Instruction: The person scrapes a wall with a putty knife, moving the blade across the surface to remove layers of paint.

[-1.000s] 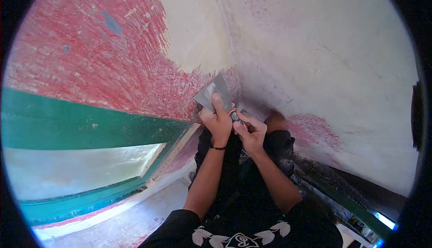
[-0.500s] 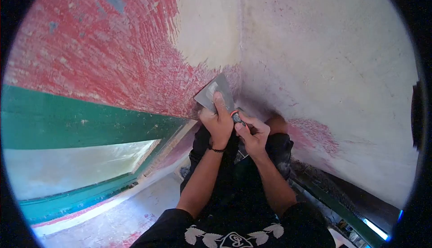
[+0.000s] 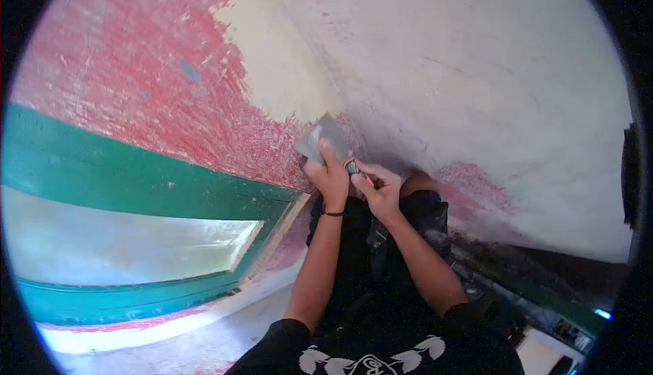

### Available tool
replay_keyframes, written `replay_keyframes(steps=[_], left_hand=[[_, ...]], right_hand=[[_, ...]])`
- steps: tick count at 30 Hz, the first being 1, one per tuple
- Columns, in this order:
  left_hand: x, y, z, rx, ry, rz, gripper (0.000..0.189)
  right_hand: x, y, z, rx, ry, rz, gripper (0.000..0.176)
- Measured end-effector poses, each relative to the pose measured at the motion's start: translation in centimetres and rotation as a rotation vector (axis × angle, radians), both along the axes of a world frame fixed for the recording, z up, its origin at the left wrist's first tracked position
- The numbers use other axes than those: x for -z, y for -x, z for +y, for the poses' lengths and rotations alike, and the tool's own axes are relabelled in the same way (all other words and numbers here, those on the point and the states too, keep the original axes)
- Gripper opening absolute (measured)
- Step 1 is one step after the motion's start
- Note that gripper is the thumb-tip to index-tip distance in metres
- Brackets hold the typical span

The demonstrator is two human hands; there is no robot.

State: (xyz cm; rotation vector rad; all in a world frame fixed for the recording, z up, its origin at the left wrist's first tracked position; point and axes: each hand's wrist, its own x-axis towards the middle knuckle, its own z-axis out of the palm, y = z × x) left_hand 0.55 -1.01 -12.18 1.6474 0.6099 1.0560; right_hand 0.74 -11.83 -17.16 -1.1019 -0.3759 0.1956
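A putty knife (image 3: 315, 142) with a broad grey metal blade and a black-and-orange handle sits in front of the wall corner. A whitish smear marks its blade. My left hand (image 3: 331, 179), with a dark bracelet at the wrist, is closed on the blade, thumb flat on its upper face and fingers hidden beneath. At the handle end, my right hand (image 3: 382, 190) pinches the black-and-orange grip between thumb and fingers. Behind the blade, the wall has rough scraped red paint (image 3: 252, 130) beside a smooth cream patch (image 3: 275, 62).
On the left, a green frame (image 3: 146, 183) surrounds a pale panel (image 3: 129, 246), its corner close to my left forearm. An off-white wall (image 3: 476, 89) rises at the right, with a red patch (image 3: 476, 184) low down. A dark green beam (image 3: 544, 293) lies at lower right.
The view has tilted, so the green frame appears farther right and the wall corner slants. Both hands keep nearly the same hold on the putty knife.
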Motion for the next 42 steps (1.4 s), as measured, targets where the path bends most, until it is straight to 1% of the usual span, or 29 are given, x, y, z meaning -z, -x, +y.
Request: replay_keyframes(steps=[2, 4, 7, 10, 11, 13, 14, 17, 19, 22, 25, 27, 28, 30, 31, 33, 34, 37, 40, 42], left_hand=[[1.0, 0.9, -0.5, 0.028, 0.094, -0.035, 0.042], [1.0, 1.6, -1.3, 0.05, 0.203, -0.066, 0.043], [0.9, 1.2, -1.7, -0.018, 0.128, -0.073, 0.043], [1.1, 1.2, -1.7, 0.027, 0.249, -0.089, 0.041], [1.3, 1.2, -1.6, 0.03, 0.25, -0.089, 0.04], [1.6, 1.2, -1.4, 0.032, 0.257, -0.087, 0.039], [1.8, 1.2, -1.3, 0.033, 0.25, -0.09, 0.039], [1.2, 1.3, -1.1, 0.03, 0.22, -0.076, 0.038], [0.7, 1.3, -0.8, 0.025, 0.19, -0.04, 0.038], [-0.4, 0.3, 0.5, 0.003, -0.123, 0.072, 0.039], [-2.2, -1.3, 0.7, 0.007, -0.152, 0.054, 0.041], [-2.1, -1.5, 0.5, -0.003, -0.148, -0.003, 0.041], [-1.9, -1.6, 0.5, -0.006, -0.149, -0.03, 0.041], [0.2, -0.6, 0.5, -0.008, -0.035, -0.007, 0.042], [0.6, 0.1, 0.3, -0.008, 0.024, 0.006, 0.043], [0.7, 1.2, 0.0, 0.027, 0.055, 0.006, 0.042], [0.6, 1.6, -0.1, 0.042, 0.074, 0.007, 0.042], [1.3, 1.5, 0.8, 0.065, 0.067, 0.045, 0.041], [1.3, 0.8, 1.3, 0.064, 0.065, 0.046, 0.036], [0.5, -0.2, 1.2, 0.048, 0.011, 0.001, 0.036]], right_hand=[[1.4, 0.9, -0.2, 0.021, 0.021, -0.081, 0.029], [1.1, 1.1, -1.0, -0.031, 0.053, -0.038, 0.029], [1.0, 1.1, -1.4, -0.061, 0.101, 0.009, 0.029], [1.0, 0.9, -1.1, -0.042, 0.084, 0.01, 0.029], [1.1, 1.0, -1.1, -0.034, 0.071, 0.008, 0.029], [1.1, 0.9, -1.0, 0.008, 0.092, -0.08, 0.029], [1.1, 0.9, -1.0, 0.026, 0.102, -0.124, 0.029], [1.1, 1.4, -0.8, 0.023, 0.105, -0.114, 0.028], [1.3, 1.5, 0.0, 0.065, 0.071, -0.128, 0.027], [1.1, 0.3, 0.9, 0.097, 0.073, -0.135, 0.027], [0.0, -0.9, 1.3, 0.098, 0.042, -0.104, 0.028], [-0.7, -1.2, 1.5, 0.116, -0.025, -0.109, 0.028], [-0.6, -1.1, 1.3, 0.081, -0.01, -0.064, 0.028], [0.4, 0.0, 0.4, 0.013, 0.022, 0.028, 0.029], [0.7, 0.5, 0.4, 0.023, 0.016, -0.001, 0.029], [1.0, 1.3, 0.2, 0.039, 0.013, -0.054, 0.03], [1.0, 1.6, 0.1, 0.01, -0.009, -0.022, 0.03], [0.6, 1.5, -0.1, -0.038, 0.004, 0.065, 0.029], [0.2, 0.9, 0.0, -0.055, -0.017, 0.105, 0.029], [0.0, 0.1, 0.3, -0.039, -0.027, 0.073, 0.029]])
